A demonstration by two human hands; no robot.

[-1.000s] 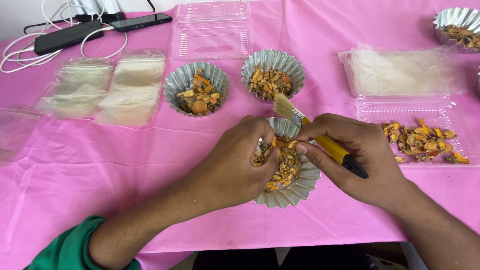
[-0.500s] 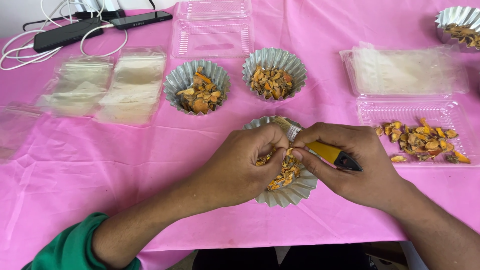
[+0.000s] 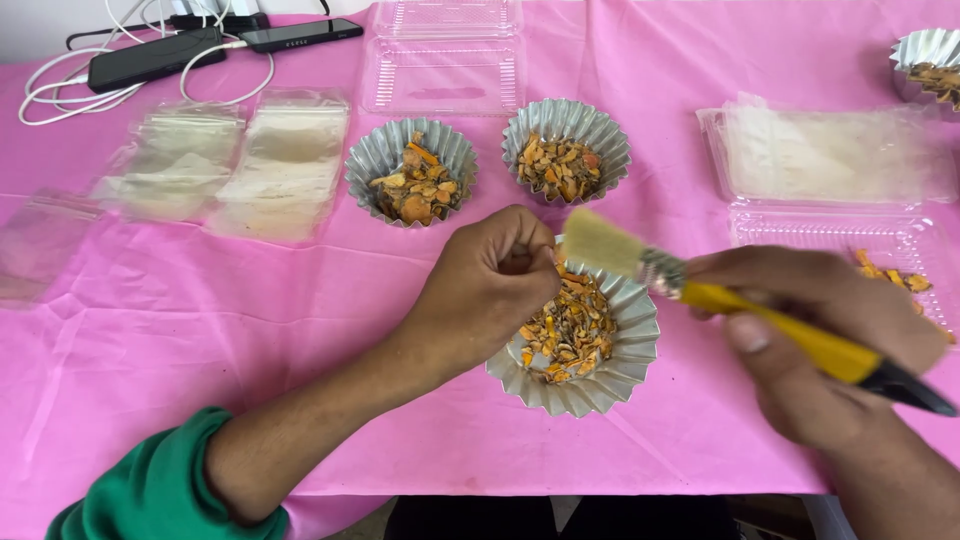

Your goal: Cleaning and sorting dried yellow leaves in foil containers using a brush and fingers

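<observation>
My left hand (image 3: pixel 490 285) is closed in a loose fist over the near fluted foil cup (image 3: pixel 610 380), pinching something small that I cannot make out. That cup holds orange-brown dried pieces (image 3: pixel 570 330). My right hand (image 3: pixel 810 335) grips a yellow-handled brush (image 3: pixel 760 315) with a metal ferrule and pale bristles. The bristles hover above the cup's far rim, close to my left knuckles. Two more foil cups (image 3: pixel 412 172) (image 3: pixel 566 150) with the same dried pieces sit just behind.
Stacks of clear plastic bags (image 3: pixel 240 165) lie at the left on the pink cloth (image 3: pixel 200 330). Clear plastic trays (image 3: pixel 445 55) (image 3: pixel 880 240) sit at the back and right, one with dried pieces. Phones and white cables (image 3: pixel 150 60) lie at the far left. Another foil cup (image 3: pixel 928 62) is far right.
My right hand has drawn back to the right and lifted the brush, whose bristles now show above the cup. My left hand stays over the cup.
</observation>
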